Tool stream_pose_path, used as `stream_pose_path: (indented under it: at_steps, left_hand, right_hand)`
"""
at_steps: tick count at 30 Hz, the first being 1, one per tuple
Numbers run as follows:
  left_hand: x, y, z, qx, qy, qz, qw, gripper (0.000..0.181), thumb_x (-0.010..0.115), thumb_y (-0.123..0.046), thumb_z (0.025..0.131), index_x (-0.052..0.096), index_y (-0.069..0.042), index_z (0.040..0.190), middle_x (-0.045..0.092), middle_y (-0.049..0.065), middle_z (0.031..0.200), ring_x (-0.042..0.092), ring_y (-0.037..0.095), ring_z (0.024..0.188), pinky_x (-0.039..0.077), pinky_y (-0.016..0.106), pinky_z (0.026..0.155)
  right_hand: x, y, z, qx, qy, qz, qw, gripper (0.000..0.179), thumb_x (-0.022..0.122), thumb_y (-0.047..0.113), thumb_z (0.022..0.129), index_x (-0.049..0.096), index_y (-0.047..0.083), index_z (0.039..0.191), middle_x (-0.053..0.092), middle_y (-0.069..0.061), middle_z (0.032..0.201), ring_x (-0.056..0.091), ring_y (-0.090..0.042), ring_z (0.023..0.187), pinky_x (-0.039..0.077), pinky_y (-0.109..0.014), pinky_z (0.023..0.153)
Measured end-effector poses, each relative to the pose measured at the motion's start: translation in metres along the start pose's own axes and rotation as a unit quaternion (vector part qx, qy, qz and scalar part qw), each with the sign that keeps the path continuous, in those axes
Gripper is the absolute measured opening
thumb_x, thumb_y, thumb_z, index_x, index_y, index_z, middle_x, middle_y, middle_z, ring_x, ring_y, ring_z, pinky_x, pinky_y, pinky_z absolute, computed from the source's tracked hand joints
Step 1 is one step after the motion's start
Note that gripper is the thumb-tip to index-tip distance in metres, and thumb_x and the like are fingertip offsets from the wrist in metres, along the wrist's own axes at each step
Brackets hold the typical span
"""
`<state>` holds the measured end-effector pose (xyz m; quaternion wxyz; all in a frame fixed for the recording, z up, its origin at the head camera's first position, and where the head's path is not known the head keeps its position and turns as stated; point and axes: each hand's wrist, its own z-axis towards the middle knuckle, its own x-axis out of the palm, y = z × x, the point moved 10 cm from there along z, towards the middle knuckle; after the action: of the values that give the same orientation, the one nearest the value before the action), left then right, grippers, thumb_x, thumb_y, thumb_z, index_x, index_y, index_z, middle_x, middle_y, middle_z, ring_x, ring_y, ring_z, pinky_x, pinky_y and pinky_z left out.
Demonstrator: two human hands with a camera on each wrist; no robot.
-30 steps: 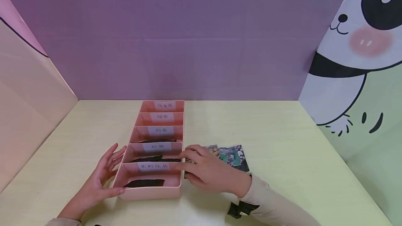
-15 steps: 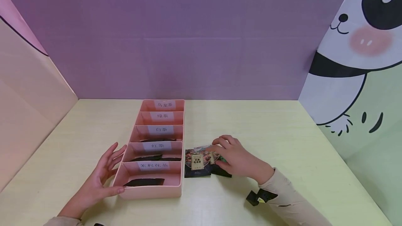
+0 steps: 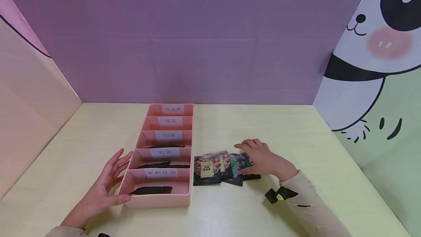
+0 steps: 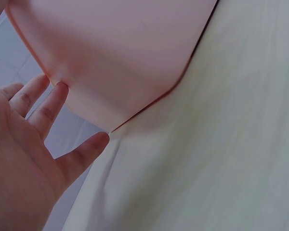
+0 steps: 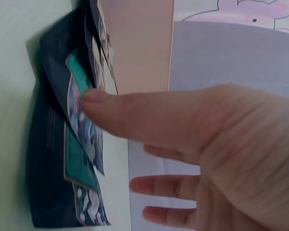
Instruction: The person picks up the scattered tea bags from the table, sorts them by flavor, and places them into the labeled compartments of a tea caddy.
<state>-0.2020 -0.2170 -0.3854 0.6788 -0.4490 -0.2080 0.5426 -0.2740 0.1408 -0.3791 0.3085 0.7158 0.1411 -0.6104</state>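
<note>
A long pink divided box (image 3: 157, 202) stands on the table, with Chinese tea labels on its compartments. My left hand (image 3: 106, 187) rests at the box's near left corner, thumb on the front end and fingers spread along the side. To the right of the box lies an overlapping row of tea sachets; the leftmost sachet (image 3: 206, 178) has a cream label, and a dark one with a green label (image 5: 77, 72) is farther right. Over the right end of that row is my right hand (image 3: 264, 160), fingers loosely spread, holding nothing. Its thumb is at a green-labelled sachet; contact is unclear.
Dark sachets lie in the three nearest compartments, one of them in the front (image 3: 152, 190). A purple wall (image 3: 230, 39) bounds the table at the back, with printed side walls left and right. Pale table surface (image 3: 296, 131) extends right of the sachets.
My right hand has moved right, away from the box and across the sachets, uncovering the overlapping row. The left hand and the box have stayed in place.
</note>
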Motion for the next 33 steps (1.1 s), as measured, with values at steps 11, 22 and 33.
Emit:
stream_pose_path:
  at_steps: [11, 22, 33]
  left_hand:
    - [-0.001, 0.000, -0.001, 0.003, 0.002, 0.001, 1.0000, 0.121, 0.068, 0.032, 0.061, 0.005, -0.001, 0.158, 0.030, -0.002, 0.161, 0.036, 0.003, 0.139, 0.034, 0.012, 0.098]
    - [0.000, 0.000, 0.000, 0.011, 0.003, -0.004, 0.9999, 0.122, 0.068, 0.032, 0.059, 0.005, 0.000, 0.158, 0.031, -0.002, 0.161, 0.037, 0.004, 0.139, 0.035, 0.013, 0.097]
    - [0.000, 0.000, 0.000, 0.014, 0.003, -0.003, 0.9999, 0.122, 0.068, 0.032, 0.059, 0.005, 0.001, 0.158, 0.031, -0.001, 0.161, 0.037, 0.004, 0.139, 0.034, 0.013, 0.097]
  right_hand:
    - [0.011, -0.022, 0.003, 0.043, 0.049, 0.053, 0.9965, 0.080, 0.085, 0.024, 0.079, 0.044, 0.003, 0.144, 0.047, -0.020, 0.135, 0.040, -0.043, 0.123, 0.033, -0.065, 0.098]
    - [0.016, -0.032, 0.003, 0.047, 0.060, 0.061, 0.9952, 0.075, 0.085, 0.021, 0.079, 0.047, -0.004, 0.139, 0.046, -0.016, 0.121, 0.041, -0.036, 0.111, 0.042, -0.052, 0.093]
    - [0.008, -0.045, 0.006, 0.048, 0.033, 0.091, 0.9942, 0.063, 0.085, 0.014, 0.079, 0.057, -0.006, 0.131, 0.047, -0.010, 0.108, 0.047, -0.023, 0.094, 0.046, -0.039, 0.082]
